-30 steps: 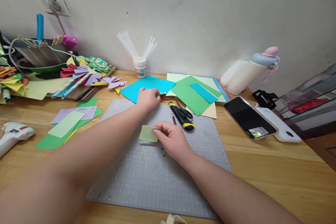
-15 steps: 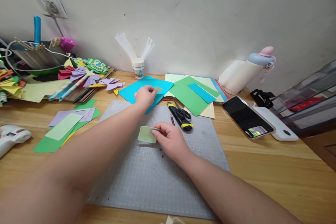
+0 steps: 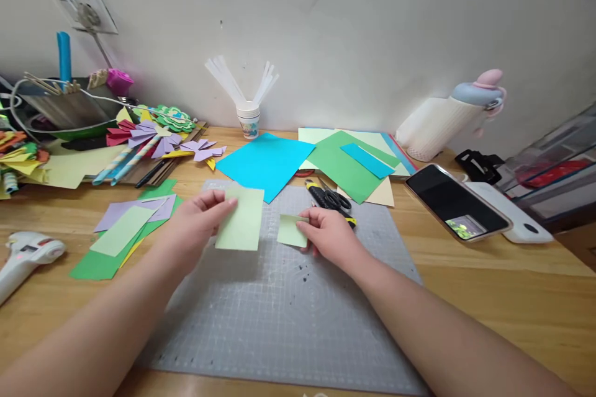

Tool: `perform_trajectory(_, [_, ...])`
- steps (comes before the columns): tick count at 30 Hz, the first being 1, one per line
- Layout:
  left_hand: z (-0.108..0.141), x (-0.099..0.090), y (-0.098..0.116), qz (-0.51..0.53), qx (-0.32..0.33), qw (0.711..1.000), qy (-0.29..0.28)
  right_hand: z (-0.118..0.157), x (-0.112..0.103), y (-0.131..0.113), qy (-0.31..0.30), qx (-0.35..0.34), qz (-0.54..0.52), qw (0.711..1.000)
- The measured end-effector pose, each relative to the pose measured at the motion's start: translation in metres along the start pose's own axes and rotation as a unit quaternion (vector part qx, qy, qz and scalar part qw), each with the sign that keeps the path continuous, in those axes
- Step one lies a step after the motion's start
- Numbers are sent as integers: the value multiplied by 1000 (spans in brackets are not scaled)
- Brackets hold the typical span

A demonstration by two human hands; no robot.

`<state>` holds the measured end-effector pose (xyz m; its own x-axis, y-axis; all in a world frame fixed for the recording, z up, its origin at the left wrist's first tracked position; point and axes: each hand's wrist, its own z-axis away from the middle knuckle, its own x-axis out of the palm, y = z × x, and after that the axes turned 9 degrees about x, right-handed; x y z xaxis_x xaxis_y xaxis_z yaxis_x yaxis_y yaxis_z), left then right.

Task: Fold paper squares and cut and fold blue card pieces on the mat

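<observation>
My left hand (image 3: 198,223) pinches a pale green rectangle of paper (image 3: 244,223) by its upper left edge, holding it up over the grey cutting mat (image 3: 279,310). To its right, my right hand (image 3: 328,232) grips a smaller pale green piece of paper (image 3: 291,231) between thumb and fingers. The two pieces are apart. Behind them a blue sheet of paper (image 3: 265,164) lies partly on the mat's far edge. Black scissors (image 3: 336,200) and a yellow-and-black utility knife (image 3: 315,186) rest just beyond my right hand, which partly hides the knife.
Green paper (image 3: 351,167) and a blue strip (image 3: 367,161) lie at the back right, near a phone (image 3: 459,201) and a bottle (image 3: 454,115). At left are paper strips (image 3: 123,232), a glue gun (image 3: 32,254) and paper flowers (image 3: 149,136). A paper cup (image 3: 248,121) holds white sticks.
My left hand has drawn back from the blue sheet toward me, bringing the larger pale green paper over the mat. My right hand keeps its small piece, and the view has shifted slightly.
</observation>
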<state>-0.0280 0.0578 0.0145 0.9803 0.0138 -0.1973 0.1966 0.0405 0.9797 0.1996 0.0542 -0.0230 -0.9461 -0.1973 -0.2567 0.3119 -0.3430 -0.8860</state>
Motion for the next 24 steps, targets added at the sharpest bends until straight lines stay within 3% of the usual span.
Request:
perform_trajectory(9, [13, -4, -25, -24, -25, 993, -109, -11, -23, 3, 77, 16, 36, 996])
perform_trajectory(15, [21, -1, -25, -159, 14, 974, -157, -8, -21, 1, 11, 32, 4, 999])
perform_trajectory(20, [23, -4, -22, -301, 41, 938, -170, -6, -13, 7, -35, 33, -51, 998])
perform_trajectory(24, [25, 1, -22, -319, 45, 923, -209, 1, -1, 12, -76, 38, -99, 992])
